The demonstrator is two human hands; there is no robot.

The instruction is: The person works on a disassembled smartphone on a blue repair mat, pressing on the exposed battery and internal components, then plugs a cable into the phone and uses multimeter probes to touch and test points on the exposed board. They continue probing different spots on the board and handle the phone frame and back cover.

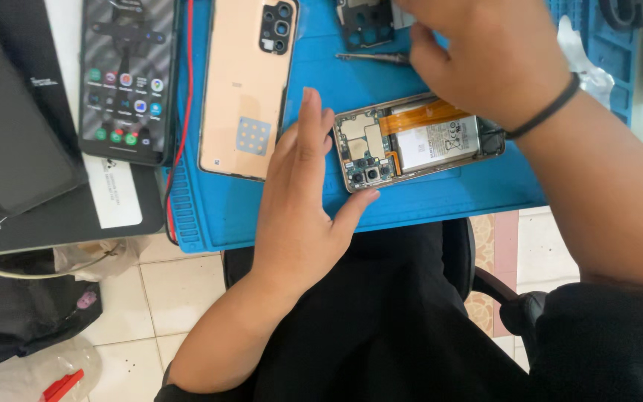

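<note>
Blue silicone repair mat (426, 201) carrying an opened smartphone (417, 141), which lies between the two hands with its back removed. Left hand (303, 208): open, fingers straight and together, thumb spread; the thumb tip touches the near corner of the opened smartphone at its camera end, and the palm rests on the mat just beside that end. Right hand (496, 56): reaching over the far end of the phone, knuckles up, fingers curled downward and hidden from view, so whether they grip anything cannot be told; a black band (548, 110) circles the wrist. Inside the phone, a white battery (437, 143) crossed by an orange flex cable (422, 115) lies below the right hand, and the circuit board with camera modules (366, 167) sits beside the left thumb. A peach-coloured back cover (245, 89) lies just outside the left fingers. Beyond it, a second phone with a lit screen (124, 78). A slim screwdriver (370, 56) and a black inner frame piece (366, 26) lie near the right-hand fingers.
</note>
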